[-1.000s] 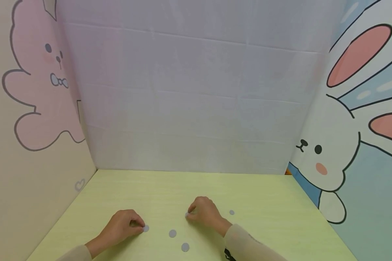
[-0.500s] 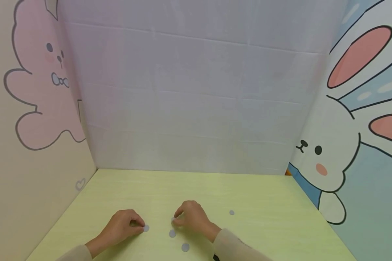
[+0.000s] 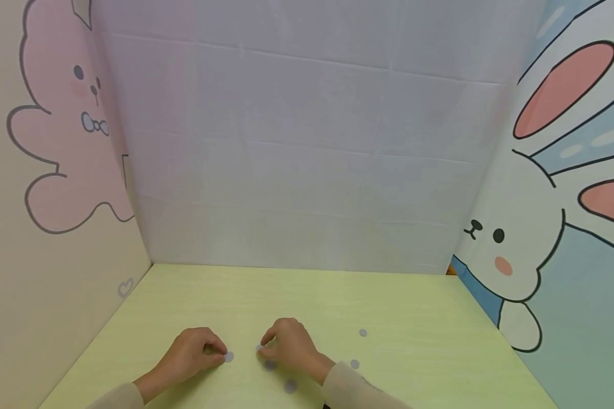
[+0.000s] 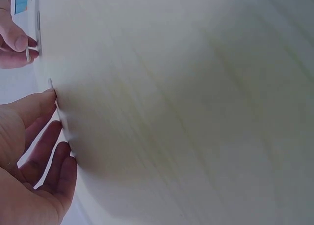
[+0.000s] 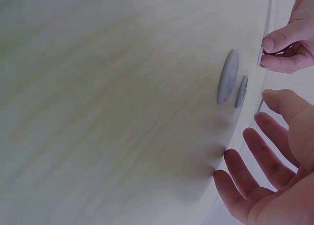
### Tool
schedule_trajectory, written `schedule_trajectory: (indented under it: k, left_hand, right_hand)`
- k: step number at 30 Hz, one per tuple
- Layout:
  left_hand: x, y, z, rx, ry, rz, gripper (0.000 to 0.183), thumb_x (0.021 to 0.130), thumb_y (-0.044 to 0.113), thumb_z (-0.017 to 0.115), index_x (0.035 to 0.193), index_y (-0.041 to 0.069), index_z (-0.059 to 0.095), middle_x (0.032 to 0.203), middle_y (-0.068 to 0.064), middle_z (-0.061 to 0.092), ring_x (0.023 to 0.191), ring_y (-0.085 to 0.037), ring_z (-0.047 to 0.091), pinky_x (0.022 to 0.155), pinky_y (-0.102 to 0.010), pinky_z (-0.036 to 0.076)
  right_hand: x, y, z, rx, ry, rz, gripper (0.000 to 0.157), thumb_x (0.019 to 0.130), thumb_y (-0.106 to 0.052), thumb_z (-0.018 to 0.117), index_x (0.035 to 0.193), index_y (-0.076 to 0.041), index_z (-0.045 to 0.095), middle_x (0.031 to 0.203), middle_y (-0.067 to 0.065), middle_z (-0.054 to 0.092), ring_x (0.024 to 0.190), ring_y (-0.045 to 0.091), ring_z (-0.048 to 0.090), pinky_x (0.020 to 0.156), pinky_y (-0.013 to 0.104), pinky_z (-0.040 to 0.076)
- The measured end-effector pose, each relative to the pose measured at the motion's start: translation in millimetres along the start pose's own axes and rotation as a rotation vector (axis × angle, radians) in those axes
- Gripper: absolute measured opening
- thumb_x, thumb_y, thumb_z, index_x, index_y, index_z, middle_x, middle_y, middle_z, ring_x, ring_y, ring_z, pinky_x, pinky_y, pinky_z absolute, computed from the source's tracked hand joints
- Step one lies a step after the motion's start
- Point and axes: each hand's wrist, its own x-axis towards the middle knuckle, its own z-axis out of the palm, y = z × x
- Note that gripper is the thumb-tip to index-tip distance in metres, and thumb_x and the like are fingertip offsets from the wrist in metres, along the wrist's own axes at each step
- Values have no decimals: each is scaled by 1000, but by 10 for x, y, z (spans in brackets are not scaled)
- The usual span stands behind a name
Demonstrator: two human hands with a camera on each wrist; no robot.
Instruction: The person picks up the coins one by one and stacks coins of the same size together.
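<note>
My left hand (image 3: pixel 191 352) pinches a small flat grey disc (image 3: pixel 229 357) between thumb and index finger, low over the table at centre left. Its other fingertips are close to the tabletop in the left wrist view. My right hand (image 3: pixel 289 343) pinches a second grey disc (image 3: pixel 259 348) by its edge, facing the first one across a short gap. In the right wrist view this disc (image 5: pixel 260 106) stands on edge between thumb and index finger, the other fingers spread. Beneath the right hand lie two more grey discs (image 3: pixel 270 365) (image 3: pixel 290 387), flat and in shadow.
Right of my right forearm lies one grey disc (image 3: pixel 355 364), and farther back another disc (image 3: pixel 363 333). The pale yellow-green table (image 3: pixel 225 289) ends at a plain back wall (image 3: pixel 307 170). Side walls with cartoon animals, a pink one (image 3: pixel 77 159) and a white rabbit (image 3: pixel 522 244), flank it.
My right hand has moved left and slightly nearer with its disc, towards the left hand. A disc formerly hidden under the right forearm now shows. The left hand has kept its place.
</note>
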Motion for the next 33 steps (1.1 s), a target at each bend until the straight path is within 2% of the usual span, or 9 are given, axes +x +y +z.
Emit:
schedule_trajectory:
  k: [9,18,27,33]
  left_hand:
    - [16,-19,20,11,6,4,15,81,23,94,86,29,81,90,19,71,83,-3,62,72,-24,50]
    - [16,-18,28,26,10,5,15,80,23,94,86,28,81,91,18,71,84,-4,63,72,-23,50]
    - [11,-29,34,13,10,11,14,81,23,94,86,27,81,91,17,72,83,-4,62,71,-23,49]
    - [20,-41,35,10,11,20,14,81,23,94,85,29,81,91,17,71,83,-4,62,71,-23,49]
  right_hand:
    - [28,-53,66,40,25,-5,11,88,-26,90,87,-16,86,81,-8,70,74,-3,52,70,19,48]
    - [74,-160,161,73,12,-1,10,88,-24,89,89,-15,86,82,-8,71,75,-4,53,71,18,48]
    - [125,-251,260,17,27,-61,10,86,-25,90,88,-16,86,81,-8,71,75,-5,51,72,16,45]
    - [161,-300,300,-34,39,-69,8,86,-26,90,87,-19,86,80,-12,71,74,-6,51,73,16,45]
